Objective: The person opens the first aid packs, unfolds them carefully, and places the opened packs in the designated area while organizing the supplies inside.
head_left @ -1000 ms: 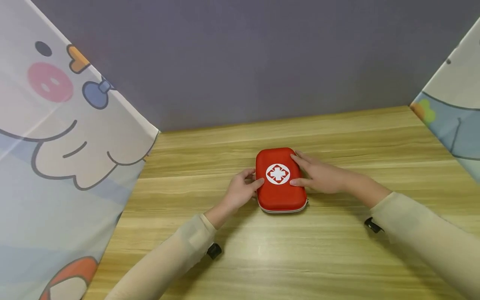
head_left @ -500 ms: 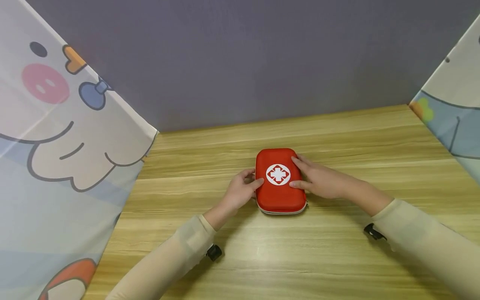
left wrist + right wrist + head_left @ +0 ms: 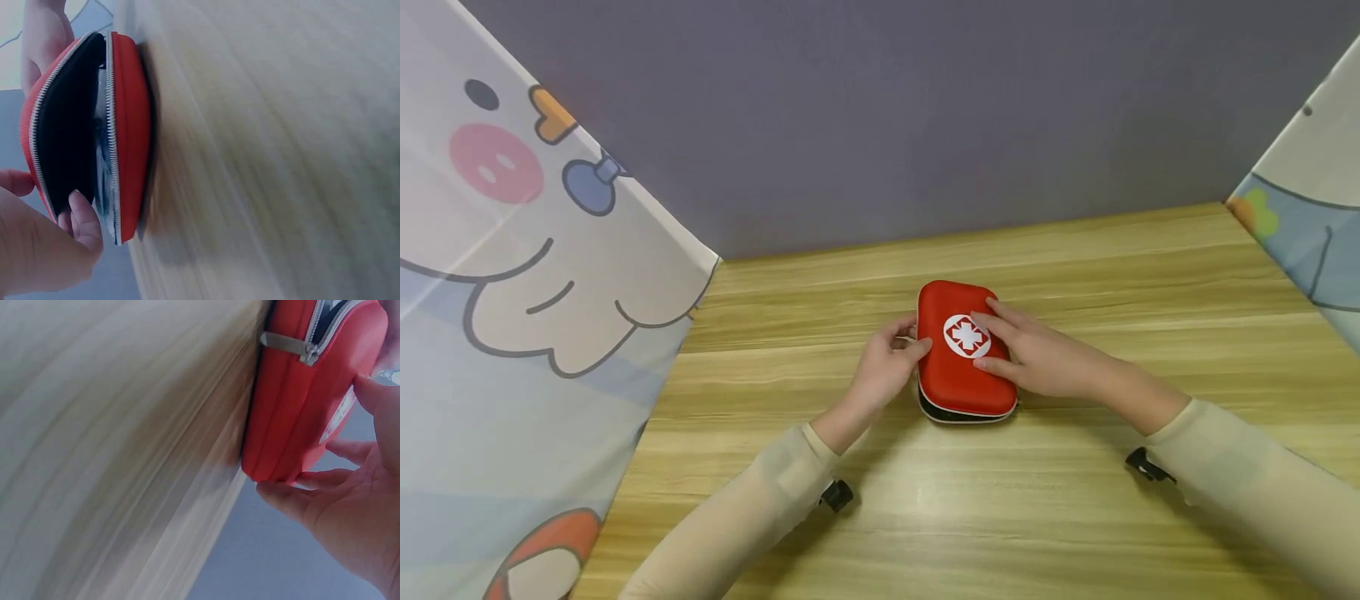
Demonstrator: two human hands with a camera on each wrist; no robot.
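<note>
A red first-aid case [image 3: 958,379] with a white cross emblem lies on the wooden table. Its lid is raised along the left side, and the zipper's two rows of teeth stand apart. My left hand [image 3: 883,367] pinches the lid's left edge, thumb on top and fingers inside the black-lined gap. Clear plastic wrapping [image 3: 102,137] shows inside the case in the left wrist view. On the right, my right hand [image 3: 1048,354] rests spread on the lid and its right edge. The metal zipper pull [image 3: 284,342] hangs at the case's right side.
The wood-grain table [image 3: 820,533] runs back to a grey-purple wall [image 3: 880,125]. Cartoon-printed cloth panels stand at the left [image 3: 580,283] and right [image 3: 1315,192]. Small black devices sit under both wrists.
My left hand has lifted the lid's left edge, opening a dark gap along the left and front. The lid now tilts toward the right, and my right fingers lie further over it.
</note>
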